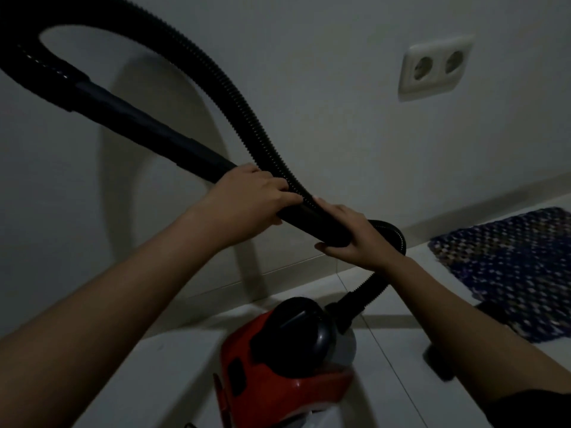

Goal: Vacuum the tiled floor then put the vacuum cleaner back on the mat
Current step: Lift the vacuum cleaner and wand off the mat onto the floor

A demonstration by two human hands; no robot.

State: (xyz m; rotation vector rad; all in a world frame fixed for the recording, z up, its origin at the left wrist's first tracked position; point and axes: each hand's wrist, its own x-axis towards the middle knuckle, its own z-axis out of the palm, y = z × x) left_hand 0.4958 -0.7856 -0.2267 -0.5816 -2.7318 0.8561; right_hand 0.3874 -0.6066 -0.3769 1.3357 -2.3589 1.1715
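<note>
1. White glossy tiled floor fills the lower frame; thin grout lines visible. Room is dim.
2. Plain pale wall behind, with a baseboard strip running along its foot. A double wall socket sits on the wall, upper right.
3. Dark blue patterned mat lies on the floor at far right, close to the wall.
4. Vacuum cleaner, red body with black top, stands on the tiles at bottom centre, well apart from the mat, not on it.
5. Black ribbed hose leaves the cleaner's front, loops up high to the upper left and joins the rigid black wand.
6. Left hand: fingers wrapped and closed around the wand and the hose together where the two cross.
7. Right hand: fingers clamped around the lower end of the wand, thumb beneath.
8. Hose casts a broad arched shadow on the wall.
9. Small dark object on the tiles at lower right, partly hidden by the right forearm; cannot identify it.
</note>
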